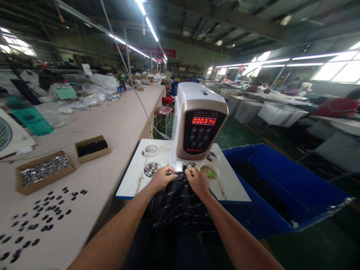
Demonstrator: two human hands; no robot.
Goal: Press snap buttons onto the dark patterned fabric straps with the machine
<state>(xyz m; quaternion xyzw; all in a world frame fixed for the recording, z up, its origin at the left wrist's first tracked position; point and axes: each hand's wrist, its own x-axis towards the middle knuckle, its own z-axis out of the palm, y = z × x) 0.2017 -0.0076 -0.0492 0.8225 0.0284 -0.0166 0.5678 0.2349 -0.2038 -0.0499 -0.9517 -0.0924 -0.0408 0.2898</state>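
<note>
Both hands grip the upper edge of a black garment point(182, 202) with rows of small white print. My left hand point(162, 179) pinches the edge between thumb and fingers. My right hand point(198, 182) closes on the same edge a little to the right. The cloth hangs from the hands over the front of a white work plate point(135, 185) and down onto the lap. Just behind the fingers stands a white and gold button-fastening machine point(201, 123), its red display showing 000374. The machine's working head hides where the cloth edge meets it.
A blue bin point(289, 187) with dark cloth inside stands at the right. On the left table point(120, 123), a cardboard box point(45, 172) holds metal rings, a smaller box point(92, 148) holds black pieces, and several black discs point(49, 208) lie loose. Recessed cups hold small parts, including gold ones point(208, 171).
</note>
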